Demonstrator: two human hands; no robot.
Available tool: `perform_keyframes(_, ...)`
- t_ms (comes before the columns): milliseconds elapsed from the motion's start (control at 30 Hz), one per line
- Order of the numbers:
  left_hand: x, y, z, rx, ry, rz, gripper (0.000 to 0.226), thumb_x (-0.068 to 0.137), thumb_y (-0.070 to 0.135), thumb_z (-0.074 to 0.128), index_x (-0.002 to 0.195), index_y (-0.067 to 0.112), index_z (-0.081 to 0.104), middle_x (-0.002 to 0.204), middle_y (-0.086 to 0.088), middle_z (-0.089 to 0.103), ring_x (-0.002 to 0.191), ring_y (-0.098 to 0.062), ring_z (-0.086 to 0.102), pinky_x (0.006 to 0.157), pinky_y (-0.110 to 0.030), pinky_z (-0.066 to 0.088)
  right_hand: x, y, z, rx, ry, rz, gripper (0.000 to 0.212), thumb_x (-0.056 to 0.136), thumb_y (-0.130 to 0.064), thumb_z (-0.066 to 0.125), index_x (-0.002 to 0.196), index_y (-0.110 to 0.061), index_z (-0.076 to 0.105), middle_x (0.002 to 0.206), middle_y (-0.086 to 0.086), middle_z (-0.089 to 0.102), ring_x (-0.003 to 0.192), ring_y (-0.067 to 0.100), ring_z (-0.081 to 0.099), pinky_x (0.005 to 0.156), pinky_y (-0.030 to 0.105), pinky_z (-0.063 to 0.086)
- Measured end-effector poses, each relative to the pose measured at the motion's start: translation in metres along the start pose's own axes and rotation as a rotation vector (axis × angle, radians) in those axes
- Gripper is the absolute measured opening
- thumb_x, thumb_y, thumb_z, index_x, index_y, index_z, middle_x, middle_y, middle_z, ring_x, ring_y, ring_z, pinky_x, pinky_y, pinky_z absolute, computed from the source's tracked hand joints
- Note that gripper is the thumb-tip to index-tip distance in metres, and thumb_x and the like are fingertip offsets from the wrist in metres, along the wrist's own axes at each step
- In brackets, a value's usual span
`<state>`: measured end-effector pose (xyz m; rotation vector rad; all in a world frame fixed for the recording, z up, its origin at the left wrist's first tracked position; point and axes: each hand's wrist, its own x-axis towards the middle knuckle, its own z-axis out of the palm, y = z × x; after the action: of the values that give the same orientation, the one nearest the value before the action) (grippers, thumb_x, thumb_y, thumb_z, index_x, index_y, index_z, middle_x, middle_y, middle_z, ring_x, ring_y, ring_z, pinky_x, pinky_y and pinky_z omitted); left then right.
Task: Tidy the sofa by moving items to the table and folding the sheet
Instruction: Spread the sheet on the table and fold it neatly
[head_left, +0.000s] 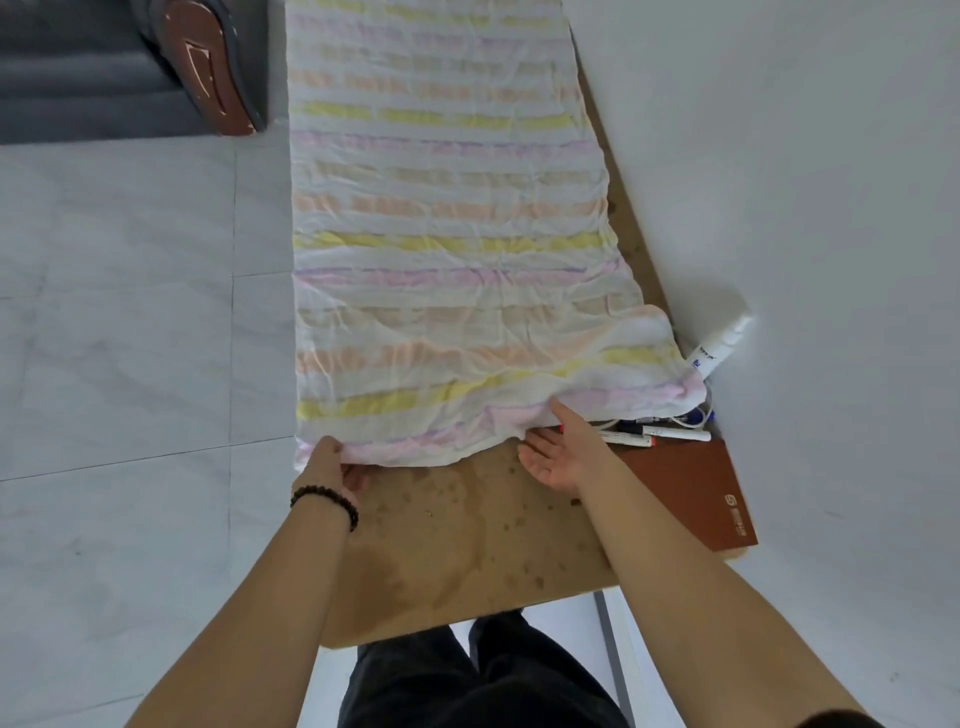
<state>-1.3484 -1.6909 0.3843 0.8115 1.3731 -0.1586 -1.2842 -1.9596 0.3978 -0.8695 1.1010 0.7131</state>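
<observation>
**Q:** What surface and room are shown?

**A:** A long, narrow brown table (467, 545), its top marked with dark spots and stains, stands against a white wall (805, 156) on the right. Pale grey floor tiles (130, 312) lie to the left, and the corner of a dark sofa (104, 67) with a reddish-brown armrest panel appears at upper left.

**Q:** Where does the sheet lie?

**A:** The striped sheet (447, 234), banded in yellow, pink, orange and white, is spread lengthwise along the table and covers most of its top. Its near edge stops short of the table's near end, leaving bare wood in front of the person. Beside its near right corner lie several markers (660, 434), a white bottle (719, 345) leaning at the wall, and a reddish-brown book (696, 493).

**Q:** How do the hands meet the sheet?

**A:** The left hand (332, 465), a dark bead bracelet (327, 501) on its wrist, grips the near left corner at the table's edge, fingers curled around the hem. The right hand (563, 452) is turned palm-up, fingers extended and loosely spread, their tips touching or just under the near edge of the sheet; it does not pinch the cloth.

**Q:** And the arms?

**A:** Both forearms reach forward from the lower frame, converging slightly over the bare table end.
</observation>
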Motion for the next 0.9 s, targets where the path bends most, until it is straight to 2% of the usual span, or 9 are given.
perform_keyframes(167, -0.015, 0.007, -0.017, -0.28, -0.069, 0.018, 0.028, 0.091, 0.013, 0.039, 0.117, 0.006, 0.047, 0.148, -0.015, 0.043, 0.131, -0.028, 0.049, 0.093, -0.036, 0.049, 0.0, -0.003, 0.023, 0.149, 0.044, -0.168, 0.043, 0.088, -0.025, 0.073, 0.124, -0.009, 0.055, 0.112, 0.011, 0.06, 0.1, 0.026, 0.059, 0.089, 0.037, 0.05)
perform_keyframes(233, -0.021, 0.013, -0.021, -0.37, -0.094, 0.007, 0.041, 0.097, 0.02, 0.04, 0.136, 0.01, 0.045, 0.152, -0.009, 0.039, 0.137, -0.023, 0.043, 0.101, -0.034, 0.045, -0.005, -0.012, 0.022, 0.266, 0.03, -0.257, 0.043, 0.089, -0.017, 0.07, 0.128, -0.011, 0.053, 0.116, 0.011, 0.059, 0.101, 0.028, 0.059, 0.085, 0.038, 0.052)
perform_keyframes(333, -0.028, 0.021, -0.034, -0.514, -0.221, -0.07, 0.051, 0.097, 0.038, 0.05, 0.139, 0.009, 0.045, 0.138, -0.013, 0.053, 0.116, -0.027, 0.059, 0.075, -0.034, 0.057, -0.018, -0.03, 0.017, 0.47, -0.003, -0.385, 0.04, 0.093, -0.024, 0.065, 0.128, -0.013, 0.05, 0.119, 0.011, 0.06, 0.116, 0.031, 0.056, 0.092, 0.036, 0.052)
perform_keyframes(433, -0.037, 0.032, -0.045, -0.57, -0.242, -0.08, 0.058, 0.094, 0.048, 0.055, 0.132, 0.004, 0.046, 0.122, -0.016, 0.061, 0.102, -0.028, 0.064, 0.057, -0.032, 0.057, -0.038, -0.052, 0.006, 0.472, 0.111, -0.517, 0.029, 0.1, -0.036, 0.053, 0.124, -0.019, 0.051, 0.102, 0.004, 0.06, 0.106, 0.026, 0.059, 0.075, 0.031, 0.053)
perform_keyframes(567, -0.041, 0.046, -0.042, -0.453, -0.072, 0.096, 0.05, 0.103, 0.031, 0.037, 0.147, 0.008, 0.035, 0.151, -0.011, 0.041, 0.137, -0.023, 0.043, 0.085, -0.028, 0.05, -0.058, -0.077, -0.025, 0.218, 0.306, -0.671, 0.034, 0.1, -0.043, 0.044, 0.127, -0.024, 0.052, 0.125, -0.001, 0.058, 0.104, 0.018, 0.058, 0.078, 0.034, 0.052)
perform_keyframes(667, -0.055, 0.052, -0.038, -0.494, -0.079, 0.093, 0.016, 0.093, 0.011, 0.049, 0.103, -0.001, 0.055, 0.117, -0.025, 0.061, 0.108, -0.04, 0.059, 0.07, -0.032, 0.049, -0.066, -0.086, -0.038, 0.085, 0.366, -0.803, 0.045, 0.1, -0.047, 0.042, 0.132, -0.018, 0.053, 0.127, 0.003, 0.059, 0.107, 0.02, 0.059, 0.086, 0.036, 0.053)
perform_keyframes(733, -0.074, 0.051, -0.037, -0.485, -0.066, 0.14, 0.014, 0.093, 0.005, 0.045, 0.08, 0.008, 0.047, 0.084, -0.013, 0.054, 0.083, -0.032, 0.052, 0.063, -0.031, 0.045, -0.073, -0.086, -0.047, 0.081, 0.412, -0.861, 0.049, 0.102, -0.044, 0.041, 0.137, -0.012, 0.05, 0.122, 0.003, 0.058, 0.106, 0.02, 0.057, 0.088, 0.033, 0.051)
perform_keyframes(833, -0.085, 0.042, -0.044, -0.63, -0.097, 0.188, 0.016, 0.101, 0.021, 0.044, 0.091, 0.012, 0.052, 0.091, -0.004, 0.055, 0.082, -0.018, 0.059, 0.071, -0.027, 0.055, -0.079, -0.083, -0.064, 0.098, 0.477, -0.956, 0.048, 0.103, -0.04, 0.041, 0.139, -0.011, 0.05, 0.128, 0.004, 0.059, 0.113, 0.018, 0.058, 0.096, 0.032, 0.049)
perform_keyframes(900, -0.083, 0.029, -0.049, -0.588, -0.026, 0.172, 0.015, 0.093, 0.019, 0.058, 0.099, 0.005, 0.057, 0.097, -0.013, 0.062, 0.088, -0.028, 0.063, 0.082, -0.035, 0.055, -0.081, -0.081, -0.077, 0.099, 0.52, -0.98, 0.05, 0.101, -0.041, 0.042, 0.141, -0.013, 0.05, 0.135, 0.007, 0.058, 0.12, 0.019, 0.057, 0.104, 0.036, 0.047)
